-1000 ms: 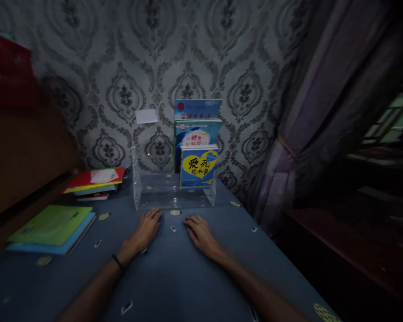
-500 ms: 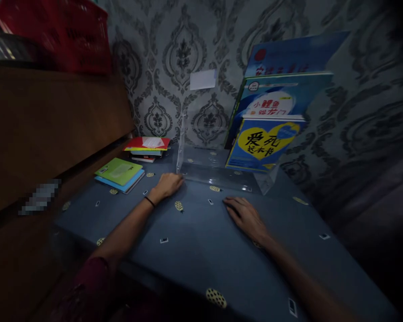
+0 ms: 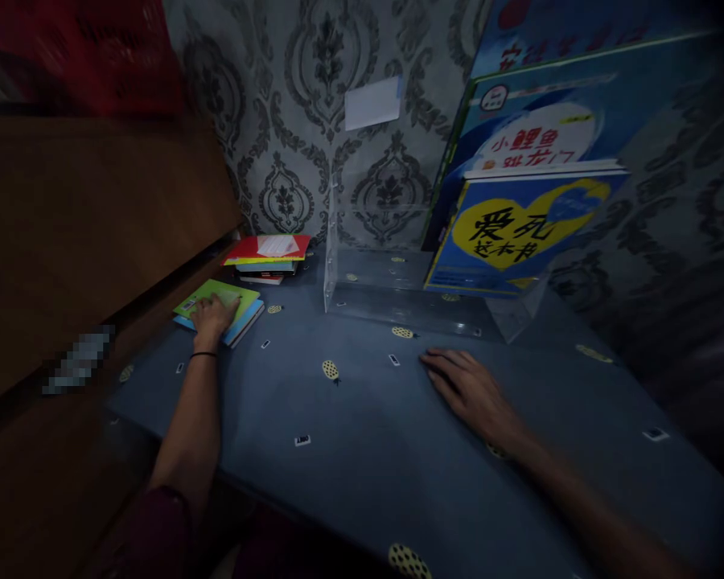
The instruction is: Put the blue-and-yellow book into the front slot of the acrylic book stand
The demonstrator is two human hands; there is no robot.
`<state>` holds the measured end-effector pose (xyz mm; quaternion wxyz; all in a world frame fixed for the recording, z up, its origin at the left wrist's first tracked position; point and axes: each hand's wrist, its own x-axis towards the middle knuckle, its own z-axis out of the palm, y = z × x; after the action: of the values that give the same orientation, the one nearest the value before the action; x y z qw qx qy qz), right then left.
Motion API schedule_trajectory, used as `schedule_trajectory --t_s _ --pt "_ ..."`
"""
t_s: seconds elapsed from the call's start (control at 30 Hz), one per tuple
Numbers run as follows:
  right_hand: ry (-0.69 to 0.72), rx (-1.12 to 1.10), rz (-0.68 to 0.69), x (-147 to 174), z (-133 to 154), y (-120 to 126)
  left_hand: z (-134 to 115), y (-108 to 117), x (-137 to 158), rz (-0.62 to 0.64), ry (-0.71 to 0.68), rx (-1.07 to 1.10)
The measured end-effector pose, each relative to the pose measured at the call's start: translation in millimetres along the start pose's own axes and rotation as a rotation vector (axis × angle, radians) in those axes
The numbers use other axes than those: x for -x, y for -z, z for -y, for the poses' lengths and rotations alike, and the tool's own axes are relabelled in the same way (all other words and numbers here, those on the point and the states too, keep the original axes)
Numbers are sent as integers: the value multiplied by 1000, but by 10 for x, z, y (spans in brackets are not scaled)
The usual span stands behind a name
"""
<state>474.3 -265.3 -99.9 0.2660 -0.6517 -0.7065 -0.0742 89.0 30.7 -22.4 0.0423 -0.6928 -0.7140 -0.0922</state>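
Observation:
My left hand (image 3: 213, 315) reaches over the green book (image 3: 232, 292), fingers apart on or just above its cover. Under that book lies a blue one (image 3: 252, 315), partly covered. On the tablecloth, my right hand (image 3: 467, 386) rests with its fingers stretched out, holding nothing. Beyond it stands a clear acrylic rack (image 3: 392, 305). At the rack's right side several picture books lean in tiers: a blue book with a yellow heart (image 3: 512, 237) in front, a teal book (image 3: 549, 100) behind it, and a darker blue one (image 3: 561, 20) at the back.
A small pile of books with a red cover (image 3: 247, 248) on top lies at the table's back left. The blue patterned table (image 3: 362, 418) meets a papered wall bearing a white card (image 3: 372, 104). Left are a brown wooden cabinet (image 3: 96, 193) and a red basket (image 3: 109, 60).
My left hand has left the rack's front left corner and moved left onto the green book. My right hand stays on the table. The view has shifted closer to the rack.

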Motion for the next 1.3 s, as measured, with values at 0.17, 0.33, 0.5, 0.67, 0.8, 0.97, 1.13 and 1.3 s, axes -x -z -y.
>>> schedule_trajectory --t_s 0.17,0.33,0.5,0.67,0.8,0.97,1.13,1.3 --pt "32 27 -17 -8 -16 -19 -45 -143 -39 67 -84 -21" --pt "11 16 -9 -2 -10 -18 -307 -254 360 84 -278 -39" --pt "-17 -2 -8 -2 20 4 -433 -345 992 29 -522 -72" --pt "-14 -7 -4 -16 85 9 -525 -399 1552 29 -710 6" --pt "-9 -34 10 -13 153 -9 -489 -279 1609 110 -859 134" --pt "-14 -50 24 -9 189 -9 -101 -22 1024 213 -873 143" --pt "-28 -65 35 -15 196 11 136 -3 581 114 -800 -117" --pt "-37 -61 44 -19 232 -10 64 -21 578 169 -940 -91"
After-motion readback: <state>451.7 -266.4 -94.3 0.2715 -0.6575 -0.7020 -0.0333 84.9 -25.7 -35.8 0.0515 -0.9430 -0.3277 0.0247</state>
